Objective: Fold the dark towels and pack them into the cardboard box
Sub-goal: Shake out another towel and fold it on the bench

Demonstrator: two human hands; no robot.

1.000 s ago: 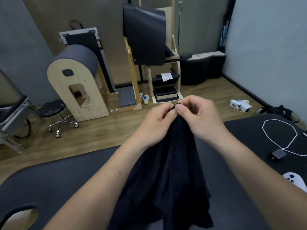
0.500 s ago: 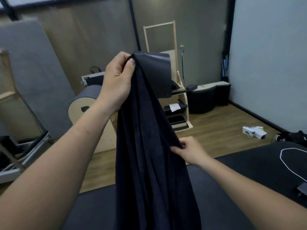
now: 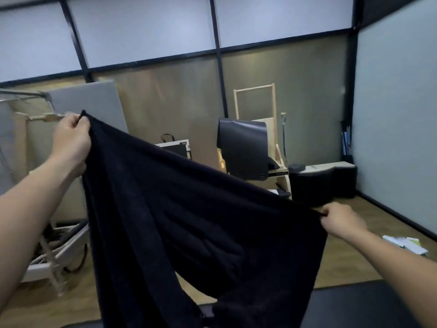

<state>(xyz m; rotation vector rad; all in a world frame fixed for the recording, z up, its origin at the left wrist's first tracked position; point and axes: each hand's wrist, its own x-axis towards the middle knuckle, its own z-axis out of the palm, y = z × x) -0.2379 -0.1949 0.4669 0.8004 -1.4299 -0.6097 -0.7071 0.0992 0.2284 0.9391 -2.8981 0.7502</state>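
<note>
Across the middle of the head view, the dark towel [image 3: 179,221] hangs spread between two raised hands. Its top edge slopes from the upper left down to the right of centre.

At upper left, the left hand [image 3: 71,136] grips one top corner. Its fingers [image 3: 81,125] are curled tight round a bunch of cloth, and a small tip pokes out above the fist. At right, lower in the frame, the right hand [image 3: 340,221] pinches the other top corner, its fingers [image 3: 327,215] closed on the hem.

Below that edge the cloth falls in deep, loose folds. Its lower part drops out of the bottom of the frame in front of the dark padded desk [image 3: 354,306]. Whether it touches the desk cannot be told. The cardboard box is not in view.

The towel looks soft and limp, with no stiffness to keep a shape by itself. It seems light enough for a fingertip pinch, and the matt pile is unlikely to slip. It is not fragile, so a firm grip does no harm. The corners and hem are the best places to take hold, because the middle only sags. A fold will probably hold only if the edge is kept taut and the corners are brought together.
</note>
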